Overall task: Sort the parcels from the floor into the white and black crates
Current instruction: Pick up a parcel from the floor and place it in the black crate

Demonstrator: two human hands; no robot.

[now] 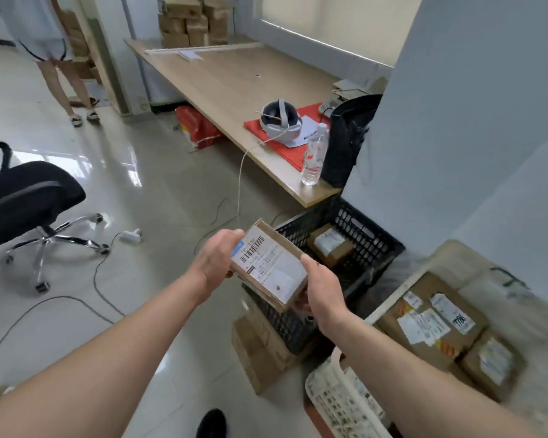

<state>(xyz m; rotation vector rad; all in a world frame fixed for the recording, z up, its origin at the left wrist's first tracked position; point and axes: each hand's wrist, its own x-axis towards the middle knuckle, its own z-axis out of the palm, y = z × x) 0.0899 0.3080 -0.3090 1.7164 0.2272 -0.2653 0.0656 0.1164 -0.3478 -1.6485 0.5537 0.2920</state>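
Observation:
I hold a small cardboard parcel [271, 263] with a white barcode label in both hands, above the near corner of the black crate [377, 245]. My left hand [217, 259] grips its left end and my right hand [323, 287] grips its right end. One labelled parcel [329, 245] lies inside the black crate. The white crate [332, 403] stands at the lower right and holds several labelled parcels [431, 320]. A brown parcel [260, 352] rests on the floor beside the black crate.
A wooden desk [234, 77] carries a headset, a water bottle [314, 156] and a black bag. An office chair [29, 197] stands at the left, cables trail over the floor, and a person [64, 74] stands at the far left.

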